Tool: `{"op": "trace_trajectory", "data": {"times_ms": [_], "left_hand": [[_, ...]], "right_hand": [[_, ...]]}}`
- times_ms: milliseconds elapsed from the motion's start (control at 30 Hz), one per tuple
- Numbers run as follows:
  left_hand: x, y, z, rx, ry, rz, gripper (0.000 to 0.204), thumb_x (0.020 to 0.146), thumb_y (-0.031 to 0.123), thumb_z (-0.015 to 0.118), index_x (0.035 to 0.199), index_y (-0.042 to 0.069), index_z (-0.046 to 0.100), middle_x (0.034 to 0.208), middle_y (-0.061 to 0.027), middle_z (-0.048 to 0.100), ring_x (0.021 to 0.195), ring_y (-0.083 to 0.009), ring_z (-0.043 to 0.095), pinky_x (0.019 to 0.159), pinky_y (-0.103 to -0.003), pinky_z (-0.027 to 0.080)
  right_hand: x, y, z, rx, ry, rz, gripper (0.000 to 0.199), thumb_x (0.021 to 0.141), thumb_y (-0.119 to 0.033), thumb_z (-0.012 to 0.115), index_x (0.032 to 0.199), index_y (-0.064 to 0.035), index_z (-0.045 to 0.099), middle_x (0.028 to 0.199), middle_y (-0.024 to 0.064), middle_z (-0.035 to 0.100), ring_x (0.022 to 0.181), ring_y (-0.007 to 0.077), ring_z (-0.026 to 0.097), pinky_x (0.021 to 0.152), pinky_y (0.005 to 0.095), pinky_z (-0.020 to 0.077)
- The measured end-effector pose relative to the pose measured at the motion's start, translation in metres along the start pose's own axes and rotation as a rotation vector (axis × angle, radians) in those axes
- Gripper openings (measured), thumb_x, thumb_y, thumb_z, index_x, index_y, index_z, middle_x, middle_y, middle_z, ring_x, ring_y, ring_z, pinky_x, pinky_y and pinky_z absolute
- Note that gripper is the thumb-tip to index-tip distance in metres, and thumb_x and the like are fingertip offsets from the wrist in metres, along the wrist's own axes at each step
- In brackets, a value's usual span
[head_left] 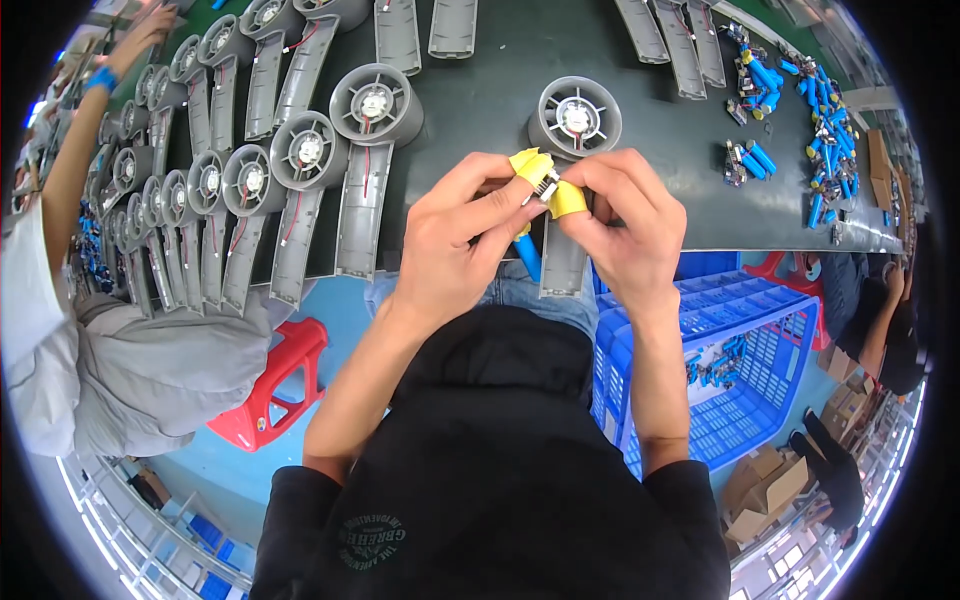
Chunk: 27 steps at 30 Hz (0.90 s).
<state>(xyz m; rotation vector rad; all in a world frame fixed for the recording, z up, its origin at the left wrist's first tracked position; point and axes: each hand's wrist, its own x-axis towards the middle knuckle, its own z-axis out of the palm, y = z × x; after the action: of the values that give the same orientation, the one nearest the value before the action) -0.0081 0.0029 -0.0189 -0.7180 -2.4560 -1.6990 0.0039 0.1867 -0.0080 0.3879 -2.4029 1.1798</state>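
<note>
Hands, left (455, 245) and right (625, 225), pinching small metal part (546, 187) above grey fan housing (572, 160), near table edge (720, 246).

The person wears a black hooded top with long sleeves pushed up to the elbows — a round dark-green printed emblem sits on its front. Yellow rubber finger cots cover fingertips of the left hand (455, 245) and right hand (625, 225) — blue jeans below.
</note>
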Motion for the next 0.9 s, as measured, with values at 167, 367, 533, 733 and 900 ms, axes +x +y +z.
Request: {"op": "trace_trajectory", "data": {"times_ms": [167,367,533,733,900], "left_hand": [[0.004,-0.006,0.002,-0.069,0.052,0.079,0.025,0.083,-0.006,0.071,0.107,-0.003,0.07,0.099,-0.0112,0.063,0.081,-0.0189,0.067,0.069,-0.028,0.055],[0.005,-0.006,0.002,-0.06,0.063,0.072,0.022,0.082,-0.003,0.073,0.104,-0.002,0.071,0.094,-0.0105,0.063,0.079,-0.0207,0.067,0.065,-0.03,0.054],[0.005,-0.004,0.001,-0.06,0.042,0.037,0.022,0.083,-0.001,0.073,0.105,-0.003,0.071,0.093,-0.0096,0.063,0.075,-0.0191,0.064,0.063,-0.029,0.051],[0.007,-0.008,-0.003,-0.088,-0.016,0.07,0.019,0.084,-0.003,0.072,0.103,-0.005,0.069,0.093,-0.0092,0.061,0.073,-0.0174,0.062,0.062,-0.028,0.049],[0.009,-0.009,-0.006,-0.215,-0.066,-0.003,0.017,0.084,-0.006,0.07,0.101,-0.006,0.069,0.09,-0.0084,0.058,0.072,-0.0154,0.059,0.061,-0.027,0.046]], "right_hand": [[0.003,0.001,-0.003,0.035,-0.031,0.01,0.026,0.066,-0.001,0.077,0.089,-0.0042,0.067,0.085,0.0014,0.064,0.054,0.0116,0.055,0.049,0.0255,0.0455],[0.0,0.003,0.006,0.08,0.05,0.014,0.027,0.064,0.0,0.079,0.088,-0.0033,0.067,0.086,0.0045,0.065,0.06,0.0137,0.06,0.051,0.0265,0.0482],[-0.001,0.005,0.006,0.008,0.061,-0.051,0.029,0.062,0.0,0.079,0.088,-0.0032,0.067,0.087,0.0063,0.065,0.067,0.0172,0.063,0.054,0.0284,0.0504],[0.0,0.011,0.007,-0.039,0.041,-0.178,0.022,0.068,0.009,0.075,0.086,0.001,0.065,0.085,0.0077,0.065,0.063,0.0121,0.057,0.056,0.0238,0.047],[0.003,0.015,0.004,-0.081,0.023,-0.24,0.024,0.065,0.009,0.076,0.085,0.0001,0.066,0.085,0.0088,0.067,0.07,0.0179,0.064,0.059,0.027,0.051]]}}
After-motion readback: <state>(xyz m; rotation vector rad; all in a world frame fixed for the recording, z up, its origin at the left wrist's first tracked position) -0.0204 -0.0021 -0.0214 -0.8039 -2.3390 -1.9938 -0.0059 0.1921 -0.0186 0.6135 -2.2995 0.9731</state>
